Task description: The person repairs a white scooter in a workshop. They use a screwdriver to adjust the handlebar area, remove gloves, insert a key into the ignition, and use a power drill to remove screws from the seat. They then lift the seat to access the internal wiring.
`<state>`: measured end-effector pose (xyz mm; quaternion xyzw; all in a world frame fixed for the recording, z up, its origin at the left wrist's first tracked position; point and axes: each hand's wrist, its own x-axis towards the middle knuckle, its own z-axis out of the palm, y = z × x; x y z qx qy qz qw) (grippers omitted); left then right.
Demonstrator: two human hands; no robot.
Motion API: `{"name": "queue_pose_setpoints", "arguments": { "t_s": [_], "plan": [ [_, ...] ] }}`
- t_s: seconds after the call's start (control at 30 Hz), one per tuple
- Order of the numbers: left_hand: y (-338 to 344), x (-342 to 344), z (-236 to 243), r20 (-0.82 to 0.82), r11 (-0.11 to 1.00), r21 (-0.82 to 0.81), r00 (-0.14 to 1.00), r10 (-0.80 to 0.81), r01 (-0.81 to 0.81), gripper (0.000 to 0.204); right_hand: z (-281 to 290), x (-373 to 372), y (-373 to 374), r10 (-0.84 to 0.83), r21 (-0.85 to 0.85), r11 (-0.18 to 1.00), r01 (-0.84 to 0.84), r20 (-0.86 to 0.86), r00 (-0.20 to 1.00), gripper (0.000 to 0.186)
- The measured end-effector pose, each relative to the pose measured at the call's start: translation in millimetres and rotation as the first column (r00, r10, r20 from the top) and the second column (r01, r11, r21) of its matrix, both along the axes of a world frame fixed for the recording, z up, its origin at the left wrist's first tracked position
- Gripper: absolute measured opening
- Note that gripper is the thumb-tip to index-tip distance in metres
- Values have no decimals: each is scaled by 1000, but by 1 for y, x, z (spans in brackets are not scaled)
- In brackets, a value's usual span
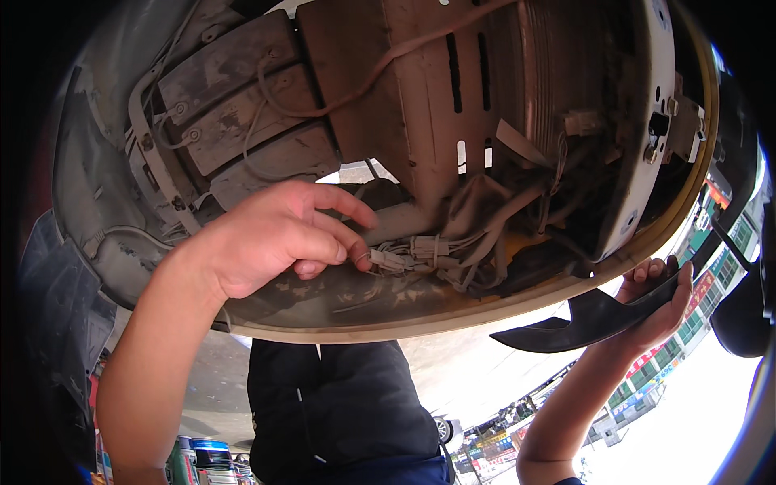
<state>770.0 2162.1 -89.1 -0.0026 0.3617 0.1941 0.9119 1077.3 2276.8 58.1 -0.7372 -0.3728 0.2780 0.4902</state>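
Observation:
My left hand (271,234) reaches into an open, dusty vehicle compartment. Its fingers are bent and apart, with one fingertip against or just beside a pale wire connector (390,259). A second pale connector (431,249) sits right of that one, joined to a bundle of grey wires (485,250). Out at the right, past the compartment's pale rim (404,333), my right hand (656,311) is closed around a black curved piece (578,327) that tapers to a point. Part of its grip is hidden behind that piece.
Several grey battery blocks (234,121) linked by cables fill the compartment's far left. A brown slotted plate (453,89) stands beside them. At right, a white metal bracket (638,153) carries bolts. A black mirror-like part (740,311) hangs at the far right.

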Motion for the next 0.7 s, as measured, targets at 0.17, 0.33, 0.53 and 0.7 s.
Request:
{"name": "queue_pose_setpoints", "arguments": {
  "t_s": [0.17,0.33,0.53,0.7],
  "plan": [
    [0,-1,3,-28,1000,-8,999,-21,21,47,0,0,0,7,0,1000,-7,4,1000,32],
    [4,5,13,-240,962,136,950,-202,238,42,1,0,-1,6,5,1000,-6,-14,1000,32],
    [10,39,37,-719,576,458,663,-209,677,32,1,4,-1,26,10,1000,-25,-42,999,31],
    [11,32,38,-665,667,474,730,-157,575,27,0,6,-1,20,11,1000,-19,-39,999,30]
  ]
}}
